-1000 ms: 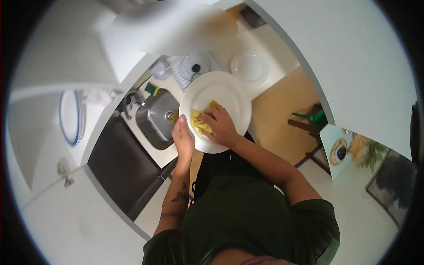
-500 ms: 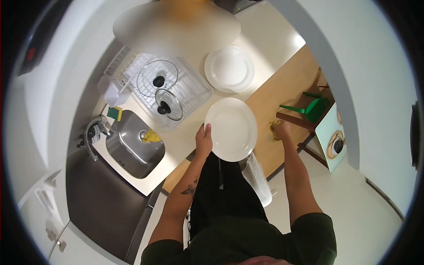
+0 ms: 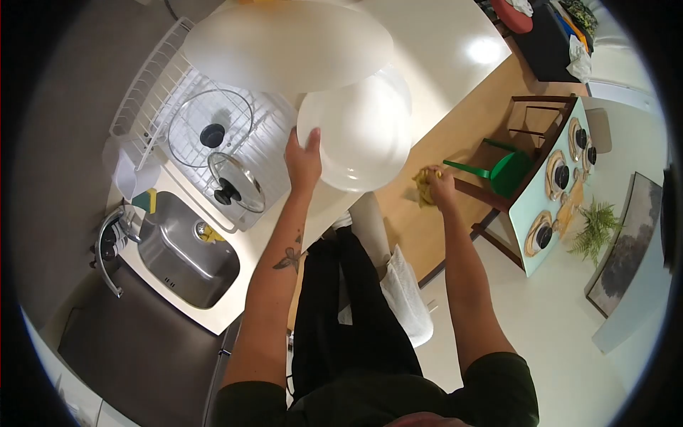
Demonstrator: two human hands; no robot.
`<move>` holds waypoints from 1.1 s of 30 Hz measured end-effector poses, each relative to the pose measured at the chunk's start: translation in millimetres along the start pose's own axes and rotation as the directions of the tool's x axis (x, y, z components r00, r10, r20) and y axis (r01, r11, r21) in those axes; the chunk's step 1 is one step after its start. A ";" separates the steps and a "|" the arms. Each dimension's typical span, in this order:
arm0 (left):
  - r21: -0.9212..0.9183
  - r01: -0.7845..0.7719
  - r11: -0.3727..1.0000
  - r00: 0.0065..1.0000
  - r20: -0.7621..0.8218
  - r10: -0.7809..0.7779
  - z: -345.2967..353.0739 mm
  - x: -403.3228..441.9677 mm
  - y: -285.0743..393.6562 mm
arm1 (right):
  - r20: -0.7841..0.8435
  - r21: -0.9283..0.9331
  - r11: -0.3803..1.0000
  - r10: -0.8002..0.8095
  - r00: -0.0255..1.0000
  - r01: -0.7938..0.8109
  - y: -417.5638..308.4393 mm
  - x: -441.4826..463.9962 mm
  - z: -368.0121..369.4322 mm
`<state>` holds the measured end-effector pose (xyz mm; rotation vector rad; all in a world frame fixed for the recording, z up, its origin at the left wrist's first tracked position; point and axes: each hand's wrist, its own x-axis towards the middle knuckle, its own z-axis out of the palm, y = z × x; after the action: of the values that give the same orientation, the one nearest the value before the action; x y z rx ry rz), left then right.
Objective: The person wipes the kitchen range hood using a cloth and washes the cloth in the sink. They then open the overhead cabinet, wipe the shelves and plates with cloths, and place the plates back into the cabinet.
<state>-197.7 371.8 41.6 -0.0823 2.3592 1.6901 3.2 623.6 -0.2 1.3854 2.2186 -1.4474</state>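
A white plate (image 3: 353, 146) is gripped at its left rim by my left hand (image 3: 304, 162), with the thumb over the edge. It overlaps another white plate (image 3: 400, 89) on the pale counter; whether the two touch I cannot tell. Out to the right, my right hand (image 3: 442, 188) is closed around a crumpled yellow cloth (image 3: 424, 186) over the wooden counter. Two glass pot lids with black knobs, the larger lid (image 3: 211, 135) and the smaller lid (image 3: 235, 186), lie on the dish rack left of my left hand.
A steel sink (image 3: 188, 267) with a tap (image 3: 107, 249), a sponge (image 3: 146, 201) and a yellow cloth (image 3: 208, 232) is at left. A green chair (image 3: 509, 173) and a set table (image 3: 523, 235) stand right. A blurred pale oval hides the top centre.
My left hand has carried the plate forward, up over the plate on the counter. My right hand keeps the cloth and has shifted slightly left. The whole view has swung, showing more table.
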 end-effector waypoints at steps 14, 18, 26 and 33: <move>0.148 -0.158 0.976 0.984 0.105 0.144 15.5 25.1 29.4 | 0.244 0.663 0.736 -0.040 0.969 -0.136 -77.6 5.0 12.5; 0.038 -0.112 0.993 0.963 0.250 0.099 40.8 68.7 21.5 | 0.145 0.792 0.597 0.018 0.989 -0.127 -50.5 -15.3 -22.0; 0.803 -0.216 0.556 0.958 0.285 -0.040 80.1 146.0 -33.6 | -0.150 0.849 0.522 0.104 0.983 0.074 -12.2 -70.0 -64.7; 0.813 -0.137 0.566 0.978 0.203 -0.056 73.8 132.0 4.2 | -0.118 0.862 0.507 0.151 0.982 0.025 -7.3 -113.0 -67.8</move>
<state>-314.7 454.6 -6.5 0.3068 2.7192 0.3889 83.7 607.0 103.0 1.8488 1.4233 -2.6990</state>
